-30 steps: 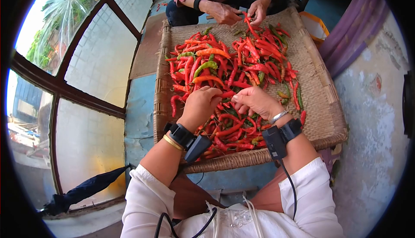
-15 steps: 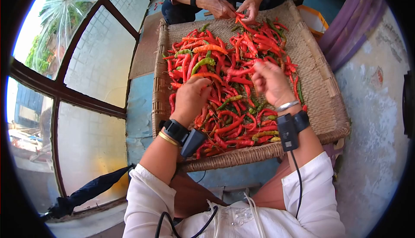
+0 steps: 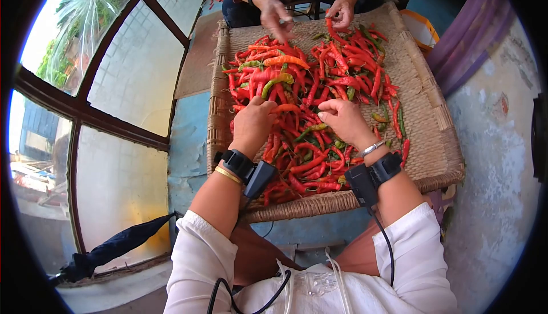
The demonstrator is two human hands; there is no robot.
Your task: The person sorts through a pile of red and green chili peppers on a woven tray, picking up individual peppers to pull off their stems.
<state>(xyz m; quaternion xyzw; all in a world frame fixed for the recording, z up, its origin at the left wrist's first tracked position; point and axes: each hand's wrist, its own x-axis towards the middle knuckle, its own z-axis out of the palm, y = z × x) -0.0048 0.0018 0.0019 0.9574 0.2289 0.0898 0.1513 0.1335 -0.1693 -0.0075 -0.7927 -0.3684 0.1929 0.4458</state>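
Red chili peppers point(image 3: 311, 168), with some green and orange ones among them, lie heaped on a woven tray point(image 3: 425, 137). Over the left part of the heap is my left hand point(image 3: 253, 123), its fingers curled closed at the end of an orange-red chili pepper point(image 3: 285, 108). My right hand point(image 3: 345, 121) hovers across from it, thumb and fingers pinched together above the peppers. Whatever sits between those fingertips is too small or hidden to make out. A yellow-green pepper point(image 3: 278, 83) lies on top of the pile beyond my left hand.
Opposite me, a person's hand point(image 3: 275, 17) reaches over the heap, and that person's other hand point(image 3: 342, 9) holds a red chili. Framed windows point(image 3: 123, 69) and a folded dark umbrella point(image 3: 120, 245) are at left. A wall point(image 3: 496, 160) and purple curtain point(image 3: 474, 29) stand at right.
My right hand has come down and inward, and the red chili it held no longer shows in it. The other person's hands have moved apart. My left hand stays nearly in place.
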